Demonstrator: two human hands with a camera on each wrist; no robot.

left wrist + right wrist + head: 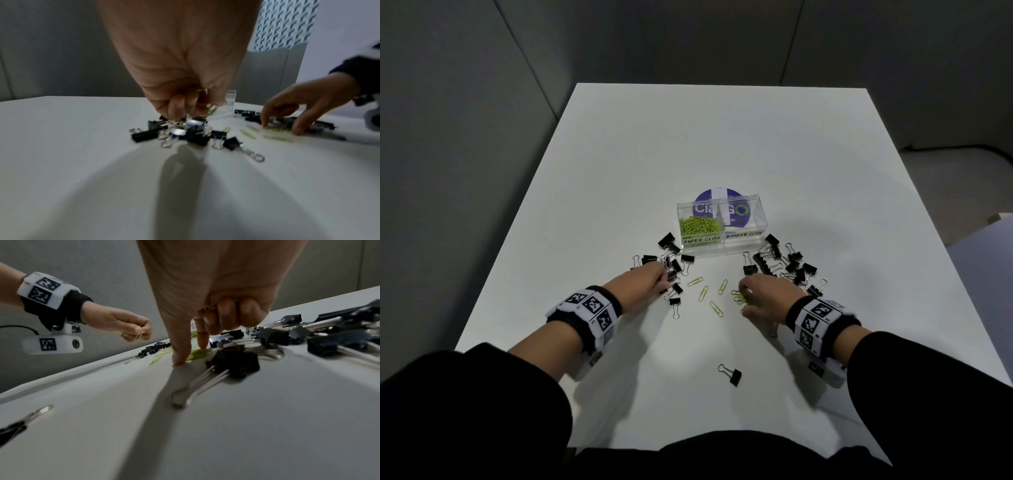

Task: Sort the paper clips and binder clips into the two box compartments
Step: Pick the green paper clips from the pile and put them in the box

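A clear two-compartment box (743, 240) stands mid-table; its left half, labelled PAPER CLIPS, holds green paper clips (699, 226), and the BINDER CLIPS half looks empty. My left hand (659, 279) hovers over the left heap of black binder clips (671, 263), its curled fingers (176, 105) holding green paper clips (202, 91). My right hand (748, 296) pinches down on a small bunch of green paper clips (198, 353) with thumb and forefinger touching the table; the other fingers are curled. Several loose paper clips (703, 293) lie between the hands.
A second heap of binder clips (784, 262) lies right of the box, behind my right hand. One binder clip (732, 374) sits alone near the front. The white table (722, 144) ends at edges on every side.
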